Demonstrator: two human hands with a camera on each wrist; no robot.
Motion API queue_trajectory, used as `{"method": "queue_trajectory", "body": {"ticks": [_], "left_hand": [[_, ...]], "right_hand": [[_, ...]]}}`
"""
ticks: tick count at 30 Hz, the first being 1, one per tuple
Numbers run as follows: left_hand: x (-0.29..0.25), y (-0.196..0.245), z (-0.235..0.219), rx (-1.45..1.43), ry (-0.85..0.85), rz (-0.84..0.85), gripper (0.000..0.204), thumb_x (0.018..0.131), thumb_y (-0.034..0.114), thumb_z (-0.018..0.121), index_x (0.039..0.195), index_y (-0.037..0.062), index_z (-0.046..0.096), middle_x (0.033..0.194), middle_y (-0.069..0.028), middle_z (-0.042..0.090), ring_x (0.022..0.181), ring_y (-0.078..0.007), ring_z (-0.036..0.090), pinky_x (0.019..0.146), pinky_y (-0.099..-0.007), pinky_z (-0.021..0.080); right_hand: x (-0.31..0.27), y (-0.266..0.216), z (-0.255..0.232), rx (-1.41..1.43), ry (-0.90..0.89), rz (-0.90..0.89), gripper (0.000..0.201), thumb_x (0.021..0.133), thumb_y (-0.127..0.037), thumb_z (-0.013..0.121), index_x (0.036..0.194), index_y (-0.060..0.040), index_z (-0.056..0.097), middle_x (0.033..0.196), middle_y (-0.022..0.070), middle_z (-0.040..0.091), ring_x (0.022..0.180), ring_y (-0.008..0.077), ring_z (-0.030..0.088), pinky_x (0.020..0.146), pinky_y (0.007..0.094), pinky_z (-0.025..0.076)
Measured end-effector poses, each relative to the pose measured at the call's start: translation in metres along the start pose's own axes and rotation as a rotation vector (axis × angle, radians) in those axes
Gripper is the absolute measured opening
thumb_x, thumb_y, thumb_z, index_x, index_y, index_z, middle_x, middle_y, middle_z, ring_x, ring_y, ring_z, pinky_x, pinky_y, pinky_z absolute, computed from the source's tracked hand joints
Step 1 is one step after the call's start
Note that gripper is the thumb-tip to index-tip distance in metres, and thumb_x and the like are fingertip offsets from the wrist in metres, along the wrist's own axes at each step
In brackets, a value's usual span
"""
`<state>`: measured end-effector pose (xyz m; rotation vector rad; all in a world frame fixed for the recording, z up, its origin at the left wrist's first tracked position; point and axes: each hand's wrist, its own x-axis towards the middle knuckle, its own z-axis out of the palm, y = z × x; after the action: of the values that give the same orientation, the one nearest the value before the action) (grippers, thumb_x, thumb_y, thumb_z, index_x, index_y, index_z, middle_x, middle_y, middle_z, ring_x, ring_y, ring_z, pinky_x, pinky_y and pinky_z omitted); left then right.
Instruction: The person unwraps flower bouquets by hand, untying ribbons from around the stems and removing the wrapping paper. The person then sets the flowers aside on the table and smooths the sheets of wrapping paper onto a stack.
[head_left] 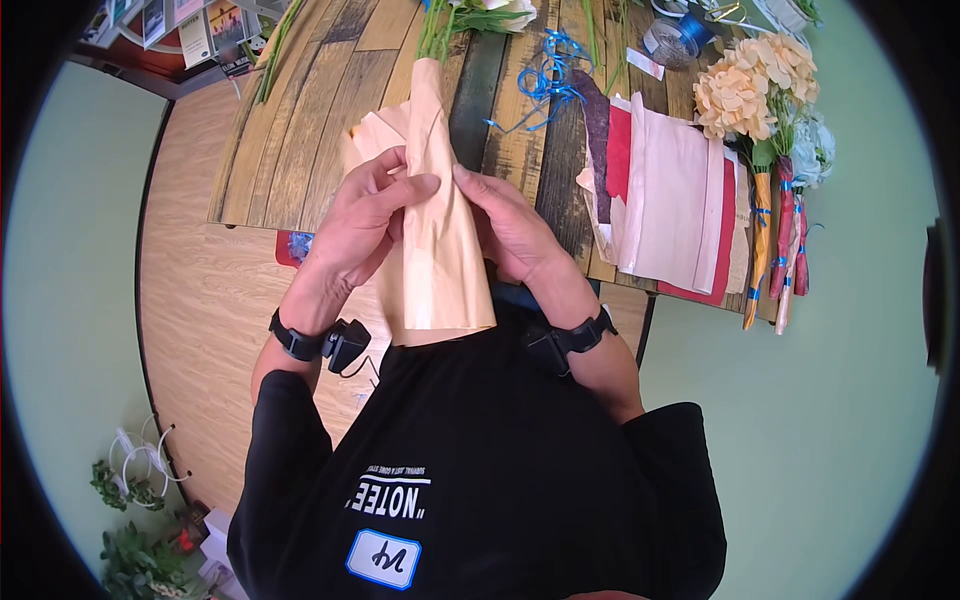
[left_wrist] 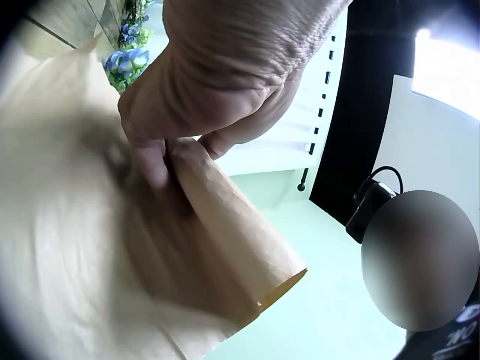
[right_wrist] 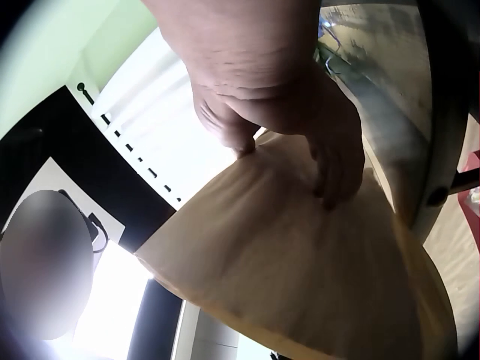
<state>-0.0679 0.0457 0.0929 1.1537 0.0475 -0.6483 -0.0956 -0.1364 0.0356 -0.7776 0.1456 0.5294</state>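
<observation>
Tan wrapping paper (head_left: 440, 255) is rolled into a cone that flares toward the person's body. Green stems (head_left: 436, 35) come out of its narrow end, near a white flower (head_left: 510, 12) at the top edge of the head view. My left hand (head_left: 362, 215) pinches the paper's overlapping edge, thumb lying across the front. On the other side, my right hand (head_left: 512, 228) holds the roll with its thumb on the front and its fingers behind, hidden in the head view. In the right wrist view, the fingers of the right hand (right_wrist: 300, 142) grip the paper (right_wrist: 292, 255) from its back.
On the table (head_left: 310, 120) lie a tangled blue ribbon (head_left: 552, 80), a stack of folded wrapping sheets (head_left: 670, 190) and several wrapped bouquets, one with peach flowers (head_left: 755, 85). A blue ribbon spool (head_left: 685, 35) stands at the back right. Loose green stems (head_left: 275, 55) lie at the left.
</observation>
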Motion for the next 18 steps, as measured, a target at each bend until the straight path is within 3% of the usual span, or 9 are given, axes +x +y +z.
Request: {"method": "queue_trajectory", "body": {"ticks": [1, 4, 7, 10, 12, 18], "left_hand": [[-0.001, -0.002, 0.000, 0.000, -0.001, -0.003, 0.042, 0.094, 0.010, 0.068, 0.130, -0.0020, 0.049, 0.111, -0.0114, 0.067, 0.098, -0.0180, 0.071, 0.091, -0.0326, 0.057], [0.000, -0.007, -0.003, -0.033, 0.017, 0.014, 0.041, 0.094, 0.010, 0.068, 0.129, -0.0025, 0.050, 0.113, -0.0121, 0.067, 0.099, -0.0187, 0.070, 0.092, -0.0326, 0.057], [0.003, -0.018, -0.006, -0.119, 0.019, -0.024, 0.037, 0.097, 0.009, 0.064, 0.129, -0.0025, 0.050, 0.116, -0.0108, 0.068, 0.102, -0.0181, 0.071, 0.090, -0.0320, 0.058], [0.011, -0.034, -0.004, -0.271, -0.047, -0.093, 0.040, 0.104, 0.022, 0.056, 0.135, -0.0018, 0.049, 0.126, -0.0107, 0.066, 0.115, -0.0189, 0.066, 0.099, -0.0352, 0.054], [0.019, -0.048, -0.005, -0.358, -0.070, -0.113, 0.042, 0.104, 0.024, 0.055, 0.137, -0.0019, 0.049, 0.127, -0.0116, 0.065, 0.115, -0.0197, 0.066, 0.099, -0.0354, 0.054], [0.037, -0.088, -0.005, -0.541, -0.184, -0.130, 0.044, 0.106, 0.029, 0.052, 0.137, -0.0024, 0.049, 0.127, -0.0143, 0.065, 0.113, -0.0213, 0.067, 0.095, -0.0361, 0.057]], "right_hand": [[-0.001, 0.000, -0.004, 0.002, 0.002, 0.000, 0.044, 0.099, -0.043, 0.065, 0.120, -0.0041, 0.064, 0.106, 0.0060, 0.069, 0.095, 0.0147, 0.068, 0.084, 0.0306, 0.054], [-0.010, -0.009, -0.013, -0.179, 0.133, -0.077, 0.023, 0.097, -0.030, 0.070, 0.093, -0.0074, 0.067, 0.086, 0.0000, 0.068, 0.073, 0.0087, 0.065, 0.069, 0.0258, 0.053], [-0.018, -0.016, -0.022, -0.222, 0.162, -0.160, 0.022, 0.096, -0.028, 0.070, 0.094, -0.0065, 0.068, 0.084, -0.0002, 0.068, 0.072, 0.0076, 0.064, 0.067, 0.0239, 0.052], [-0.027, -0.026, -0.017, -0.280, 0.200, -0.193, 0.019, 0.094, -0.022, 0.072, 0.091, -0.0041, 0.067, 0.080, -0.0006, 0.066, 0.069, 0.0052, 0.061, 0.062, 0.0222, 0.048], [-0.031, -0.032, -0.011, -0.344, 0.206, -0.243, 0.019, 0.094, -0.019, 0.073, 0.090, -0.0017, 0.067, 0.076, -0.0006, 0.065, 0.065, 0.0037, 0.057, 0.056, 0.0205, 0.044], [-0.034, -0.044, 0.006, -0.474, 0.196, -0.268, 0.019, 0.095, -0.016, 0.071, 0.091, 0.0015, 0.066, 0.078, 0.0035, 0.069, 0.068, 0.0047, 0.062, 0.060, 0.0208, 0.049]]}}
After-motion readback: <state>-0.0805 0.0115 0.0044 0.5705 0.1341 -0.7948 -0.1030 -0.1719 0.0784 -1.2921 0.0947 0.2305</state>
